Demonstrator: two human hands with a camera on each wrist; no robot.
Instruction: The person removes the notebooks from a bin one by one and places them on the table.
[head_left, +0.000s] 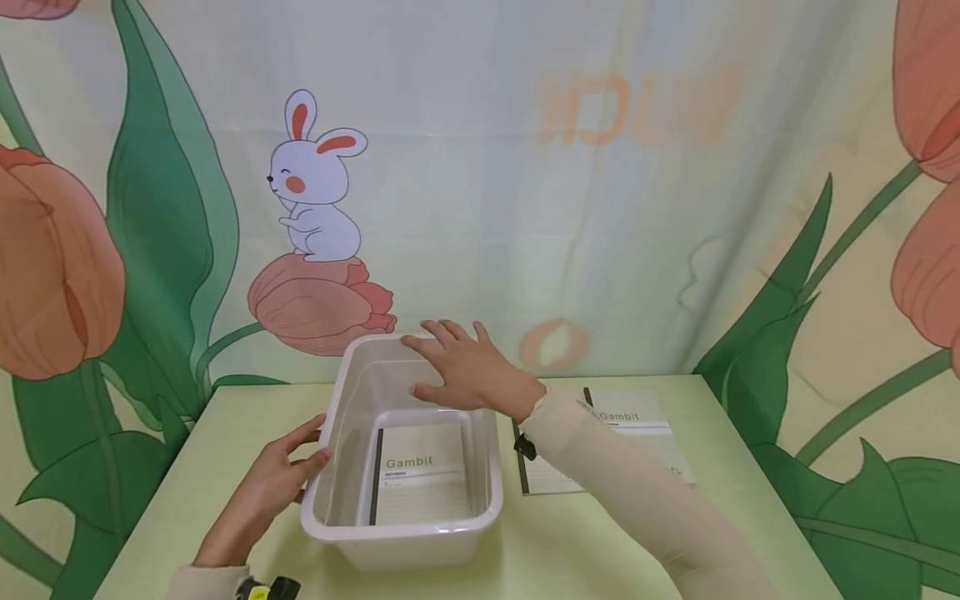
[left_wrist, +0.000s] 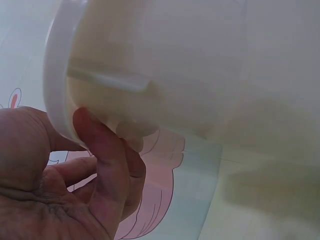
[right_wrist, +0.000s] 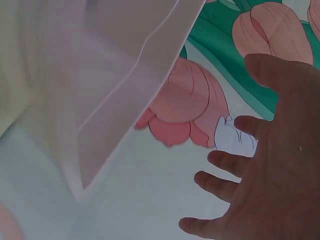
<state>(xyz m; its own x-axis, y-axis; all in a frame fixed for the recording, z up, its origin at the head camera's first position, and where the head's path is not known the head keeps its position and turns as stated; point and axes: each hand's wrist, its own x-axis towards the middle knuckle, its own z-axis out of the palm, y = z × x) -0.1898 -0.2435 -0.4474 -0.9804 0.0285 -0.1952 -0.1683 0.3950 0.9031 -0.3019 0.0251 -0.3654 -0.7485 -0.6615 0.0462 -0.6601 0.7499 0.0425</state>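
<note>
A white plastic tub [head_left: 408,550] stands on the table, its far end tipped up somewhat. Inside lies a notebook [head_left: 420,492] with a dark spine and the word Gambit on its cover. My left hand [head_left: 277,479] grips the tub's left rim, and the left wrist view shows its fingers [left_wrist: 107,160] bent under the lip. Over the tub's far right part, my right hand [head_left: 468,367] spreads its fingers and holds nothing. In the right wrist view, those fingers [right_wrist: 227,162] are apart from the tub wall [right_wrist: 125,95].
To the right of the tub, more Gambit notebooks [head_left: 652,446] lie on the pale green table [head_left: 742,517], partly hidden by my right sleeve [head_left: 607,475]. A curtain [head_left: 465,208] printed with tulips and a rabbit hangs behind the table and along its sides.
</note>
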